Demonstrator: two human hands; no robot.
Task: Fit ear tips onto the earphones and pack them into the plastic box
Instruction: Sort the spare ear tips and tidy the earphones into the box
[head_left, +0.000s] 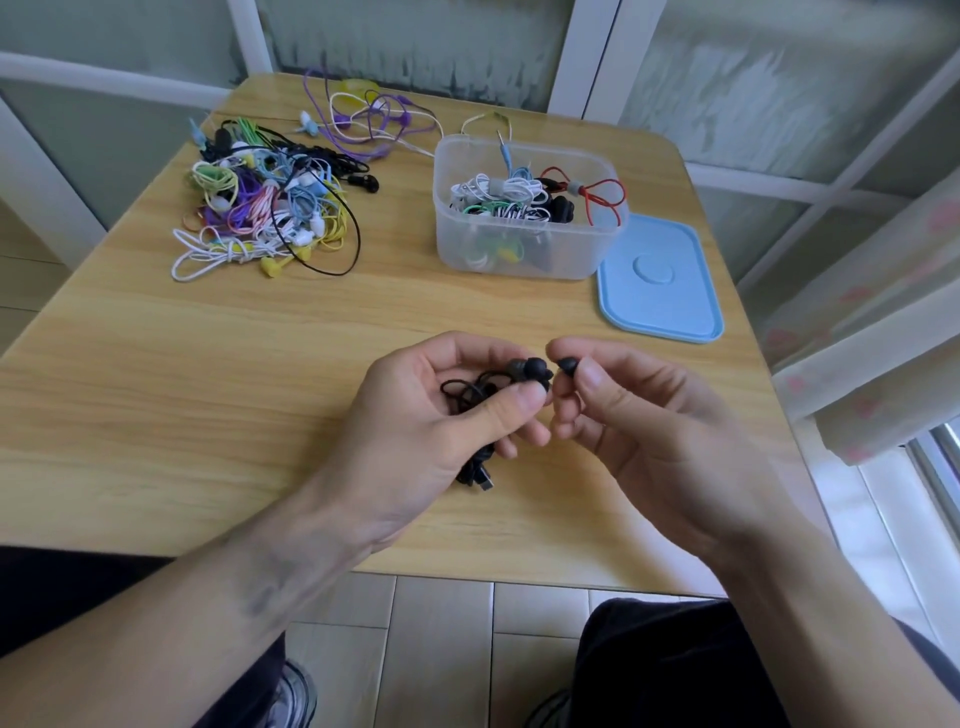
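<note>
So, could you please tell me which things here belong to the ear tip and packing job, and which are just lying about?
Belongs to the job:
- black earphones bunched in the left hand
- black ear tip pinched in the right hand
- plastic box, part filled
- blue lid beside it
- pile of coloured earphones

Just lying about:
- curtain
- floor tiles
</note>
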